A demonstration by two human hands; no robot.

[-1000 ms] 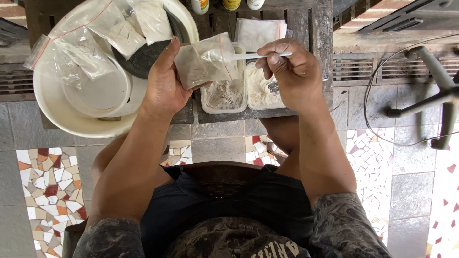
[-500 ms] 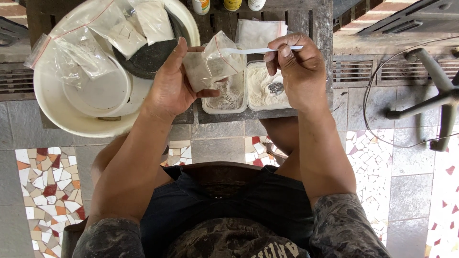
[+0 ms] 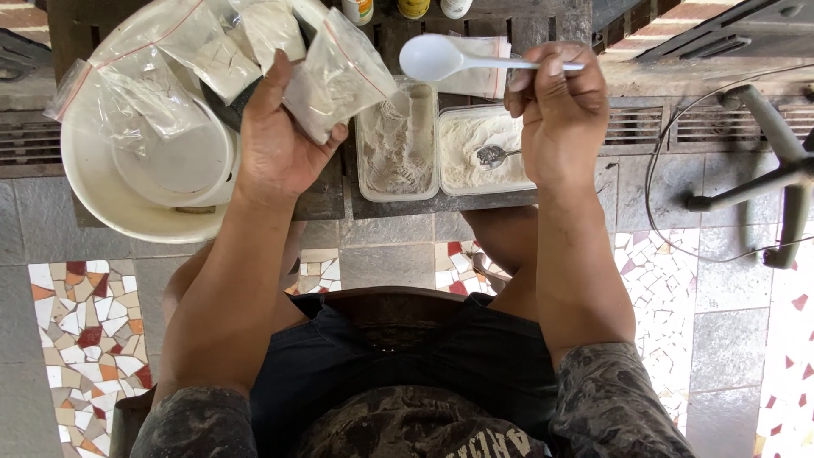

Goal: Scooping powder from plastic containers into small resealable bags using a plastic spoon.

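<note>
A: Figure, head view, read from the left. What lies at 10 o'clock?

B: A white bowl point(image 3: 110, 191) holding several clear bags of white powder point(image 3: 182, 42), apparently filled already; their seals cannot be made out.

A: And the left hand point(image 3: 275, 140)?

B: Just right of the bowl, at about 11 o'clock. Its fingers are closed around a small clear bag point(image 3: 335, 72), which is tilted with its mouth toward the tub beside it. The bag carries some white powder; whether it holds its full measure cannot be told.

A: Centre of the frame, near 12 o'clock?

B: Two rectangular plastic tubs, touching side by side. The left tub point(image 3: 397, 140) holds greyish-white powder, well heaped. The right tub point(image 3: 479, 151) holds paler powder with a metal spoon point(image 3: 494, 155) lying in it.

A: The right hand point(image 3: 555, 106)?

B: At 1 o'clock, above the right tub, pinched shut on the handle of a white plastic spoon point(image 3: 437, 58). The spoon's bowl points left, toward the held bag, and looks empty.

A: How far along, as a judgement?

B: Partway. Several bags sit done in the bowl, one is in hand being filled, and both tubs hold plenty of powder. A stack of empty flat bags point(image 3: 475, 76) waits behind the tubs, so more filling likely remains.
</note>
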